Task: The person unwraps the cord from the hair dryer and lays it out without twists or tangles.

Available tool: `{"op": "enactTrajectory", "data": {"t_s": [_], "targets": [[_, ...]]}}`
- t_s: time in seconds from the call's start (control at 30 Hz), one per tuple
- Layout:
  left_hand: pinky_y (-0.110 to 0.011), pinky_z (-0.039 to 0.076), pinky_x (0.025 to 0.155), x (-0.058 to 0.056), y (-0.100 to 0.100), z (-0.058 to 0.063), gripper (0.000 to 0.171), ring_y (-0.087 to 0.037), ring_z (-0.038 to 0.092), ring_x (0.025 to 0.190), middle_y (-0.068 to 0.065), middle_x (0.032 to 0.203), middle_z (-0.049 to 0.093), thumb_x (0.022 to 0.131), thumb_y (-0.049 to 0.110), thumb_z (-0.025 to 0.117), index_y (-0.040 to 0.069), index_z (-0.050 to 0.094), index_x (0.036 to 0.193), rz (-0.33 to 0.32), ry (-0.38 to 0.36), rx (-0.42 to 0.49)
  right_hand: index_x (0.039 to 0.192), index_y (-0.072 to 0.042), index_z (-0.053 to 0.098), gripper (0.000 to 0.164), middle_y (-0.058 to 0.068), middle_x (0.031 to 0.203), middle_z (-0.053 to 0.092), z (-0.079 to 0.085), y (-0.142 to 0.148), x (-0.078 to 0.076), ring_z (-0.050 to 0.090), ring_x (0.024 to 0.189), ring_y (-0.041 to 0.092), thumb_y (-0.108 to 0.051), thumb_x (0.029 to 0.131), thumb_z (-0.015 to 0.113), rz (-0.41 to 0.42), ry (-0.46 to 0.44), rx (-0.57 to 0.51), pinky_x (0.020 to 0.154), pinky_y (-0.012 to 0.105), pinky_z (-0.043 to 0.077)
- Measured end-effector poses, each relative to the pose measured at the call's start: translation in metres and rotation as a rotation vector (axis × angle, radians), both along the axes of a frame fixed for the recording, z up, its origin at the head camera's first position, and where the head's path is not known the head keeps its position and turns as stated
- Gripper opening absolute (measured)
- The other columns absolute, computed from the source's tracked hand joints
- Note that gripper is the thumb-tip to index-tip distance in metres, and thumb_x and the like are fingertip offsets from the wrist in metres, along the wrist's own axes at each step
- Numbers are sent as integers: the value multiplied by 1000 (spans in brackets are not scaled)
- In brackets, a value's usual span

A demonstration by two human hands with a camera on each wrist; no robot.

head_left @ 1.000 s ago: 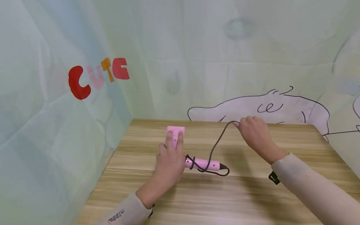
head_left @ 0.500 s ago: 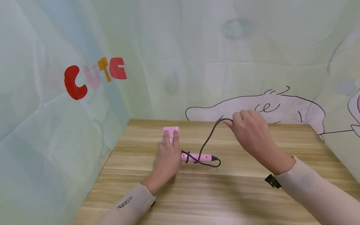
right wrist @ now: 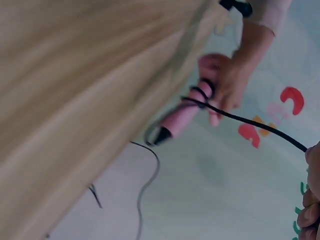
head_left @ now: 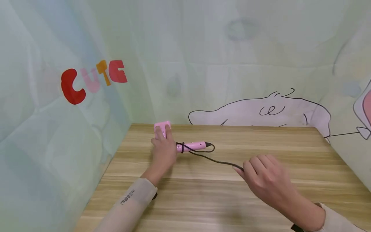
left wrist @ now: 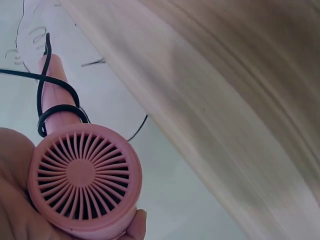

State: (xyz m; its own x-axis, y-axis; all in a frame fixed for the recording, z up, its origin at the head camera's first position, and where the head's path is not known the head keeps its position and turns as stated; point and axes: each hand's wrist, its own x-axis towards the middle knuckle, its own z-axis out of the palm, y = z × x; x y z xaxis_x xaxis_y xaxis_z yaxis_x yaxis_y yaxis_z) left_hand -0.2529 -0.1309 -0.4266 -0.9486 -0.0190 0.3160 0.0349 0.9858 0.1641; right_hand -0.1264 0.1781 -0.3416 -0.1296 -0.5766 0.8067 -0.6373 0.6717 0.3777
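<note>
A pink hair dryer (head_left: 192,146) is held over the far left part of the table, its handle pointing right. My left hand (head_left: 164,151) grips its body from above, two fingers stretched along the nozzle. In the left wrist view the round slotted rear grille (left wrist: 81,173) of the dryer faces the camera. A black power cord (left wrist: 61,108) loops around the handle. From the handle the cord (right wrist: 260,124) runs fairly taut to my right hand (head_left: 268,180), which pinches it between thumb and curled fingers. The cord's far end is hidden.
The wood-grain table (head_left: 208,199) spreads beneath both hands. Along its left side and back hangs a pale green cloth (head_left: 162,80), printed with coloured letters (head_left: 72,86) and a white cartoon figure (head_left: 249,112).
My right hand has swung down and nearer, drawing the cord from above the handle to below it. My left hand has shifted the hair dryer left and farther back.
</note>
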Motion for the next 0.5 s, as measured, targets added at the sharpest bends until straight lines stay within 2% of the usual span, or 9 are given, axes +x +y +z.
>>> {"op": "enactTrajectory", "data": {"t_s": [0.1,0.23,0.37,0.5], "targets": [[-33,44,47,-1,-9,4,97,-52,48,84,-44,154,11,80,-1,69,-3,14,160,10,29,26,63,-6,41,51,2,59,30,-19,6,7,32,50,18,-29,109,45,15,-34,17,47,27,22],[-35,44,45,0,-18,15,95,-52,47,86,-40,156,9,82,-3,65,0,12,161,42,69,74,62,-9,37,51,0,59,27,-47,19,9,27,51,17,-29,109,43,-17,-94,63,49,26,21],[-38,45,44,6,-22,26,87,-49,46,86,-35,157,9,88,-2,59,4,14,162,56,114,107,62,-9,35,52,-1,58,25,-75,37,-1,26,51,16,-30,109,39,-76,-138,112,49,25,21],[-39,42,45,14,-24,34,76,-47,45,86,-31,159,10,97,6,54,7,17,162,43,156,135,61,-10,34,55,-2,58,22,-96,58,-20,24,50,15,-33,111,32,-150,-160,172,47,25,21]]}}
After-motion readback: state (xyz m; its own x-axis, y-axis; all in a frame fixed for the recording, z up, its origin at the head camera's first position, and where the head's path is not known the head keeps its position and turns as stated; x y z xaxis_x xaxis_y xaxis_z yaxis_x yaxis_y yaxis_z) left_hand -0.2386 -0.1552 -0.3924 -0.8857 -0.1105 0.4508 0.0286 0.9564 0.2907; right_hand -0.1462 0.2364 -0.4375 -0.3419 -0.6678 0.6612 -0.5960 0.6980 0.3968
